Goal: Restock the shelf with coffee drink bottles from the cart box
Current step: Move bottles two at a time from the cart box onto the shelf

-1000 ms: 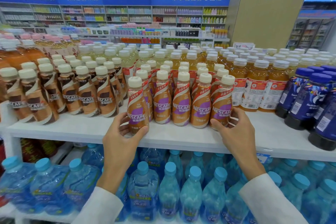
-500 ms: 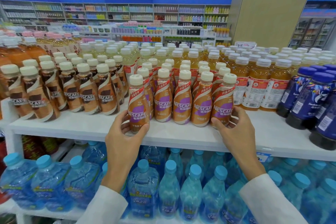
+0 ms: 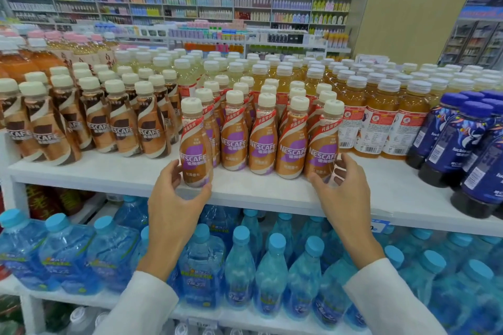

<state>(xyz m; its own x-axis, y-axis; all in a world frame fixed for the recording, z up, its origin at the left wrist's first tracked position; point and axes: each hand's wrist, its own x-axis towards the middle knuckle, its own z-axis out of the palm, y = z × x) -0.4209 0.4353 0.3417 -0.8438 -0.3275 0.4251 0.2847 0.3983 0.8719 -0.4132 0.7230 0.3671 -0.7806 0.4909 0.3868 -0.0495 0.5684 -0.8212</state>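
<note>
L hand (image 3: 177, 198) gripping the leftmost purple-label coffee btl (image 3: 196, 149) down near its base | R hand (image 3: 343, 194) curling thumb + fingers round the base of the rightmost coffee btl (image 3: 322, 144) | both btls standing upright at the front of the white shelf (image 3: 109, 175), 3 more sitting betw 'em | brown-label btls (image 3: 122, 122) sitting to the left, blue water btls (image 3: 241, 266) sitting underneath

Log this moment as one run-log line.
left hand: grips leftmost front coffee bottle, standing at shelf front edge | right hand: grips rightmost front coffee bottle, standing on shelf
</note>
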